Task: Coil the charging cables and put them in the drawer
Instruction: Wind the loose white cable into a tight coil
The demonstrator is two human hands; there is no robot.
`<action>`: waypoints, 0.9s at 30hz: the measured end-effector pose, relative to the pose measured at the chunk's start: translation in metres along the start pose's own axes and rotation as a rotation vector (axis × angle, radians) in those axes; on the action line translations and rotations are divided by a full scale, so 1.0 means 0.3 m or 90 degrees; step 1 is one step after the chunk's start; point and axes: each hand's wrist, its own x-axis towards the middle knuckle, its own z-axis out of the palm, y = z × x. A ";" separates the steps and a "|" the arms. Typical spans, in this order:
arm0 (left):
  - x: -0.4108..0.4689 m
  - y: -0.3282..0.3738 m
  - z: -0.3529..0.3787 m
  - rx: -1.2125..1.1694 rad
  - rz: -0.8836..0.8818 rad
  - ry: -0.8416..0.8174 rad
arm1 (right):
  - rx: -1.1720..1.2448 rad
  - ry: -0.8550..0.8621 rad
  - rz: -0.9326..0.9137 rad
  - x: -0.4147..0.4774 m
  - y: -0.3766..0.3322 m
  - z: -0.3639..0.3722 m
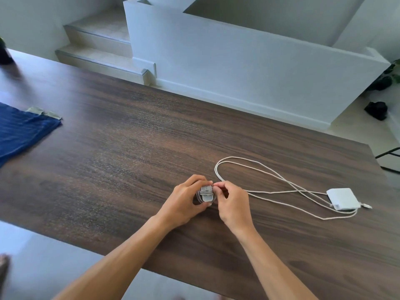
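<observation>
My left hand (184, 202) grips a small grey-white charger block with cable wound round it (205, 194), just above the dark wooden table (108, 152). My right hand (232, 202) pinches the cable's end at the block's upper right corner. To the right a second, long white cable (259, 169) lies in loose loops on the table, running to a white square power adapter (343, 198) with a small plug tip beside it. No drawer is in view.
A blue striped cloth (23, 131) lies at the table's left edge. A dark object (5, 53) stands at the far left corner. Beyond the table are steps (97, 50), a white low wall (238, 68), and dark items on the floor (376, 110) at right.
</observation>
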 end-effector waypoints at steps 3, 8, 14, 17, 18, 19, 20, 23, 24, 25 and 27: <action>-0.006 0.004 0.011 -0.006 0.006 0.015 | -0.043 -0.010 0.001 0.013 -0.005 0.003; -0.011 0.003 0.016 -0.015 0.002 0.025 | -0.051 -0.034 0.026 0.033 -0.001 0.005; -0.017 -0.001 0.020 -0.036 -0.024 0.037 | 0.078 -0.009 0.067 0.015 0.040 0.023; -0.018 -0.003 0.021 -0.041 -0.027 0.041 | 0.106 -0.006 0.029 0.008 0.054 0.023; -0.019 -0.005 0.021 -0.045 -0.031 0.048 | 0.124 -0.017 0.021 0.005 0.060 0.023; -0.019 -0.007 0.020 -0.050 -0.033 0.057 | 0.152 -0.035 0.015 0.000 0.068 0.023; -0.019 -0.011 0.021 -0.056 -0.035 0.064 | 0.186 -0.058 0.011 -0.004 0.073 0.022; -0.017 -0.014 0.027 -0.073 -0.038 0.078 | 0.253 -0.089 0.012 -0.016 0.076 0.023; -0.017 -0.013 0.028 -0.075 -0.041 0.079 | 0.238 -0.065 0.014 -0.019 0.079 0.028; -0.017 -0.012 0.030 -0.076 -0.044 0.081 | 0.214 -0.030 0.008 -0.023 0.079 0.036; -0.017 -0.015 0.031 -0.077 -0.053 0.083 | 0.181 0.047 0.004 -0.035 0.076 0.055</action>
